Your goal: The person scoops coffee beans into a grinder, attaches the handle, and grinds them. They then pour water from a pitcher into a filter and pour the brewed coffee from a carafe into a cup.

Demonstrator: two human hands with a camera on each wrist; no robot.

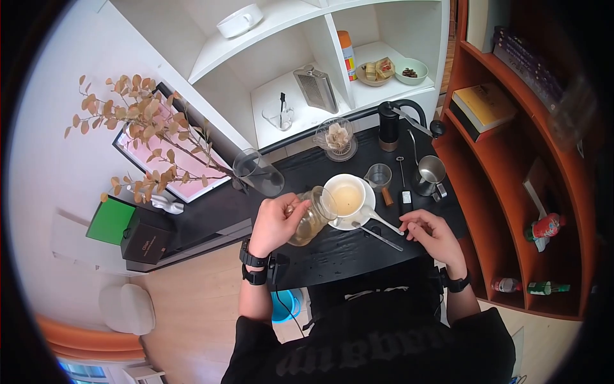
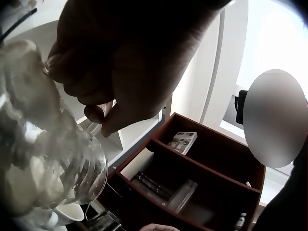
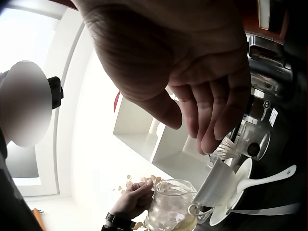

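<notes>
Glass jug [image 1: 312, 225] is gripped at its handle side by the left hand [image 1: 276, 221], tilted above the desk's [image 1: 307, 272] front edge, its mouth close by a white cup [image 1: 348, 197] of pale liquid; whether they touch I cannot tell. Beneath the cup sits a saucer [image 1: 341, 224], with a white spoon [image 1: 385, 223] resting across its rim and a slim flat utensil [image 1: 382, 237] reaching toward the front edge. The right hand [image 1: 436, 237] is relaxed, fingers loosely bent, just beside the spoon's handle end. Toward the right edge stands a metal pitcher [image 1: 430, 174]; a black grinder [image 1: 388, 128] stands near the back right corner.
</notes>
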